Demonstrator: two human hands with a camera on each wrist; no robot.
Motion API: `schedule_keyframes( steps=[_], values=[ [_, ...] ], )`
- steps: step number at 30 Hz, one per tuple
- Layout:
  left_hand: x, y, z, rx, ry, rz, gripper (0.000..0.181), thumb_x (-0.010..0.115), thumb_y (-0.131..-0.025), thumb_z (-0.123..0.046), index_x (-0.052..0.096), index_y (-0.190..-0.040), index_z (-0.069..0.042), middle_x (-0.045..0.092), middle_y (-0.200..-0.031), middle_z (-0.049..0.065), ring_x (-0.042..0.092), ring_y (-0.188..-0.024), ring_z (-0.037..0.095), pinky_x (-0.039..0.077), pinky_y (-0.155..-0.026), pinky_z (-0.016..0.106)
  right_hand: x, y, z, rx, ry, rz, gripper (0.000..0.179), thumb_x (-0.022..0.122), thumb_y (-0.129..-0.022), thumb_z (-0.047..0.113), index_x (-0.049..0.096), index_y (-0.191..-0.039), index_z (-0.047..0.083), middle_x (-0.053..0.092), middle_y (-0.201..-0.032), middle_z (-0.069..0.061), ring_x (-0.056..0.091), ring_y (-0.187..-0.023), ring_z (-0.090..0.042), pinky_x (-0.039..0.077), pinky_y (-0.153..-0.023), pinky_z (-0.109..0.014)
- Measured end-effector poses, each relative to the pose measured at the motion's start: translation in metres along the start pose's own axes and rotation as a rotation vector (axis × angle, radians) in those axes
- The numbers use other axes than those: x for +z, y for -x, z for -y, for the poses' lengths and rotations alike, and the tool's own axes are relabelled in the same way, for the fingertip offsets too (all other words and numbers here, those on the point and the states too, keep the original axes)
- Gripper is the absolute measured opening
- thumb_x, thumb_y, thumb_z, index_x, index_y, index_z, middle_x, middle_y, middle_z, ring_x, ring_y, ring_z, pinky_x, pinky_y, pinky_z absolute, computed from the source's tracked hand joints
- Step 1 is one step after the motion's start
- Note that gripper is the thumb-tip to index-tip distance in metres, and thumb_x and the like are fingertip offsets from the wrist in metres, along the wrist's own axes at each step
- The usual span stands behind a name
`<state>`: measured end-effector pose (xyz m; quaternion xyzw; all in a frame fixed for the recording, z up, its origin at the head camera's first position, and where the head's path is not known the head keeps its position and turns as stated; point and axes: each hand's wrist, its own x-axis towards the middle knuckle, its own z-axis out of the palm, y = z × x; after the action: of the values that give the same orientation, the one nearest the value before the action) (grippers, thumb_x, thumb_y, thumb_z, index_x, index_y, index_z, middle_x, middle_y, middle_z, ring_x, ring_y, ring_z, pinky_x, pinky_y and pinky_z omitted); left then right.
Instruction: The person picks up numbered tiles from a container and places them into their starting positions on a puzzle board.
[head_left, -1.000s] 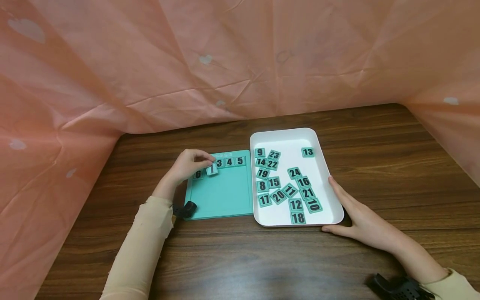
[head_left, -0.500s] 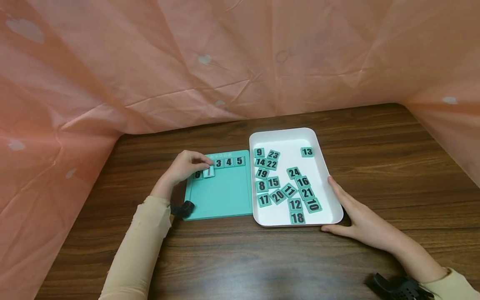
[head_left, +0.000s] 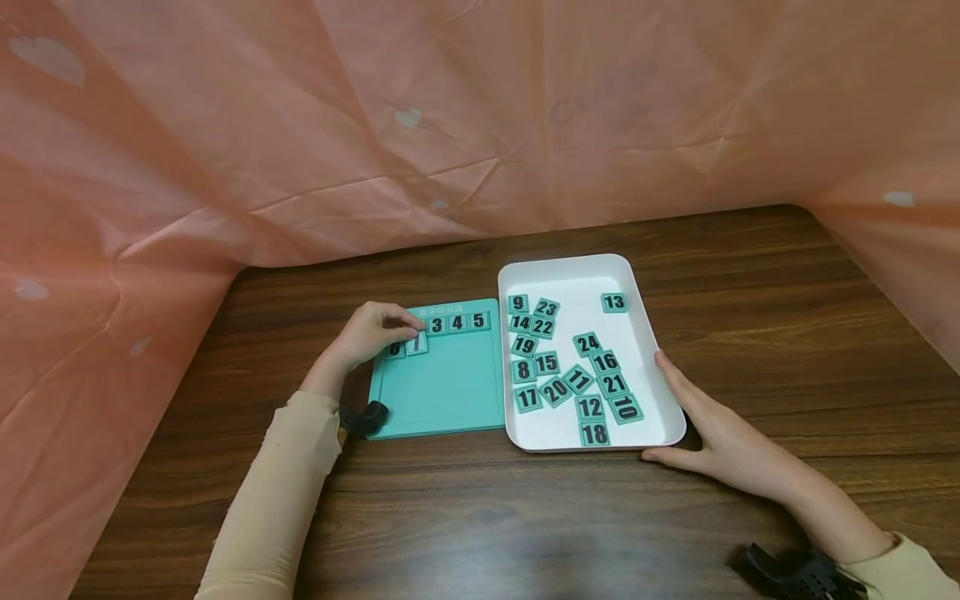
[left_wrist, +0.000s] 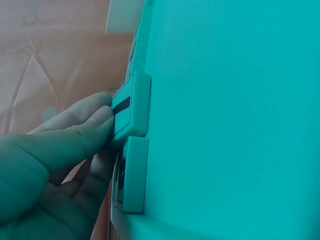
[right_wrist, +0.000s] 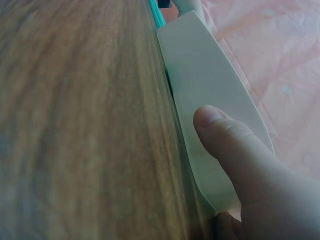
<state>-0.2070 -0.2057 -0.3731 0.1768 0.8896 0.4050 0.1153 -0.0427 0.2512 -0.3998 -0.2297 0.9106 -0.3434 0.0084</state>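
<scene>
My left hand (head_left: 370, 333) pinches a square number tile marked 7 (head_left: 417, 344) between thumb and fingers, at the second row of the turquoise puzzle board (head_left: 442, 392). In the left wrist view the tile (left_wrist: 137, 110) stands close beside another tile (left_wrist: 135, 175), the 6. Tiles 3, 4 and 5 (head_left: 478, 322) line the board's top row; its left end is hidden by my fingers. My right hand (head_left: 723, 437) holds the near right corner of the white tray (head_left: 637, 333), the thumb (right_wrist: 225, 135) against its front wall and the fingers along its right side.
Inside the tray lie several loose number tiles, among them 13 (head_left: 613, 302), 18 (head_left: 595, 434) and 8 (head_left: 523, 371). The tray stands directly right of the board on a brown wooden table (head_left: 465, 508). A pink curtain (head_left: 480, 117) hangs behind and at both sides.
The 7 tile, tilted a second ago, has moved slightly left and down into the spot beside the 6, still in my left fingers. My right hand stays on the tray.
</scene>
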Motion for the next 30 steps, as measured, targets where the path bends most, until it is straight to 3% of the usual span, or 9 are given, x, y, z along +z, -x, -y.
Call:
schedule_keyframes(
  steps=[8,30],
  values=[
    [0.0009,-0.0002,-0.0028,0.033,-0.017,-0.014,0.011,0.068,-0.088,-0.01,0.075,-0.097,-0.011,0.069,-0.1,0.003,0.063,-0.091,0.018,0.052,-0.077,0.036,0.0009,0.0005,-0.0018,-0.014,0.014,-0.011,0.111,0.08,-0.077,0.035,0.002,-0.155,0.017,0.014,-0.156,-0.017,0.021,-0.139,-0.025,0.012,-0.096,-0.001],
    [0.0017,0.0011,-0.0017,0.037,-0.015,-0.028,0.011,0.069,-0.088,-0.01,0.075,-0.097,-0.013,0.07,-0.099,0.002,0.063,-0.087,0.017,0.052,-0.073,0.036,0.0011,0.0002,-0.0007,-0.022,0.017,-0.016,0.112,0.081,-0.077,0.033,0.003,-0.155,0.016,0.014,-0.156,-0.019,0.021,-0.138,-0.026,0.012,-0.097,-0.002]
  ],
)
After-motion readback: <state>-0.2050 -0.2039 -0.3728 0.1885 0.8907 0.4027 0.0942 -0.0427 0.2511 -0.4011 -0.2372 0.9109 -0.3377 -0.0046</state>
